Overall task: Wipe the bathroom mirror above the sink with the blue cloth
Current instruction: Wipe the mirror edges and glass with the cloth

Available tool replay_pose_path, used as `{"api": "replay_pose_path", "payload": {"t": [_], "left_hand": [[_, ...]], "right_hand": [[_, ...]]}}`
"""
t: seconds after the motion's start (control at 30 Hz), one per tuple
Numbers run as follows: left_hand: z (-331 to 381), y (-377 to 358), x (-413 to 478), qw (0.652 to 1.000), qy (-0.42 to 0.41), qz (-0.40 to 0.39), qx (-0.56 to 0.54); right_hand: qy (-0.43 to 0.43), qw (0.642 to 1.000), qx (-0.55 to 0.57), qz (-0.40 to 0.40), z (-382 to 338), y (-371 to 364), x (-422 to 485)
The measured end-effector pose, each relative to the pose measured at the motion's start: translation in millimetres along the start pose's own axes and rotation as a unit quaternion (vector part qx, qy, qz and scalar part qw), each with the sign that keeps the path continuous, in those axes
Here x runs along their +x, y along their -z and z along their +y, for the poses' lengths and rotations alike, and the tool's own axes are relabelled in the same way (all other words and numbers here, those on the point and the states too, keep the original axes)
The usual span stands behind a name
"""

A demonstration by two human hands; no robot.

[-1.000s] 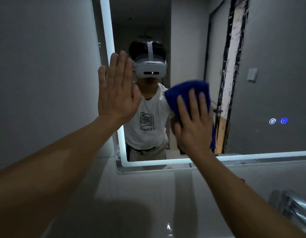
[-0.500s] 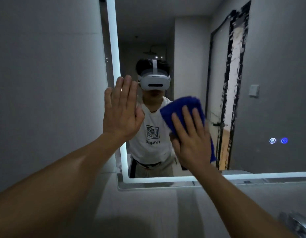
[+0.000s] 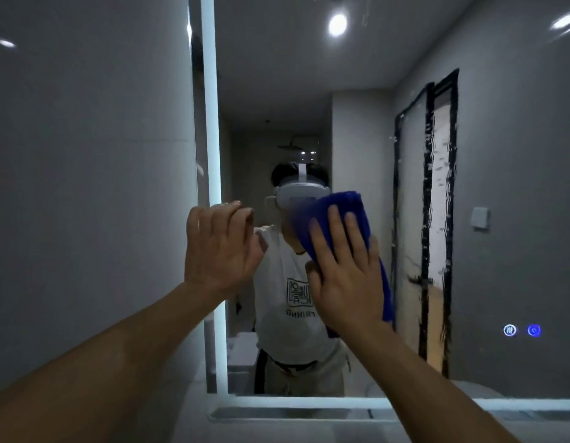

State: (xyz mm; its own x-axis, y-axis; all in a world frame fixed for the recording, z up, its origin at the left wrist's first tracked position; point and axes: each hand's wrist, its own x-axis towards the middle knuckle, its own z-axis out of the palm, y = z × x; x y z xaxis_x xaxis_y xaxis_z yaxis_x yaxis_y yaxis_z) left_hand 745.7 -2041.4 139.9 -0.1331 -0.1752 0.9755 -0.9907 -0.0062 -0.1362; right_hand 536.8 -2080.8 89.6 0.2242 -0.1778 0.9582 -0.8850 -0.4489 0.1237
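The right hand (image 3: 344, 270) lies flat, fingers straight and slightly spread, pressing the blue cloth (image 3: 341, 207) against the glass of the mirror (image 3: 501, 155). It pinches nothing; the palm and fingers simply bear on the fabric. The cloth shows above the fingertips and runs down past the outer edge of the palm towards the wrist, so it sits about mid-height on the mirror, somewhat left of centre. The left hand (image 3: 219, 247) is raised just beside it and holds nothing, its fingers loosely bent forward at the tips. It hovers over the mirror's left border; I cannot tell whether it touches the glass. That border is a lit strip (image 3: 210, 123) running vertically, and a second glowing band (image 3: 309, 402) runs along the bottom edge. Behind the hands, the glass reflects a person in a white printed T-shirt (image 3: 286, 314) wearing a white headset (image 3: 301, 193). Further right in the reflection stands a rough black-edged door frame (image 3: 440, 219). Two small lit touch icons (image 3: 521, 330) glow at the lower right. A grey wall (image 3: 85, 187) fills the view left of the mirror.
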Motion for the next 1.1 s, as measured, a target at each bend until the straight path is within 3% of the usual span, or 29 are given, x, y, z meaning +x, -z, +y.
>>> {"api": "replay_pose_path", "payload": {"t": [0.17,0.37,0.6,0.77,0.87,1.0,1.1], "left_hand": [[5,7,73,0.996,-0.022,0.079,-0.036],[0,12,148,0.998,-0.003,0.061,0.009],[-10,2,156,0.998,-0.006,0.053,-0.038],[-11,1,156,0.997,-0.013,0.066,-0.039],[-13,1,157,0.998,-0.007,0.058,-0.033],[-11,1,157,0.998,-0.001,0.057,-0.031],[-11,1,157,0.997,0.002,0.062,-0.035]], "right_hand": [[-0.057,0.998,0.009,0.02,7,29,116],[-0.076,0.997,0.005,0.024,16,55,208],[0.07,0.996,-0.033,0.034,29,35,164],[-0.07,0.997,0.003,0.027,54,82,265],[-0.09,0.995,-0.007,0.043,38,81,270],[0.017,1.0,-0.008,-0.008,22,64,218],[0.09,0.995,-0.043,-0.014,51,68,217]]}}
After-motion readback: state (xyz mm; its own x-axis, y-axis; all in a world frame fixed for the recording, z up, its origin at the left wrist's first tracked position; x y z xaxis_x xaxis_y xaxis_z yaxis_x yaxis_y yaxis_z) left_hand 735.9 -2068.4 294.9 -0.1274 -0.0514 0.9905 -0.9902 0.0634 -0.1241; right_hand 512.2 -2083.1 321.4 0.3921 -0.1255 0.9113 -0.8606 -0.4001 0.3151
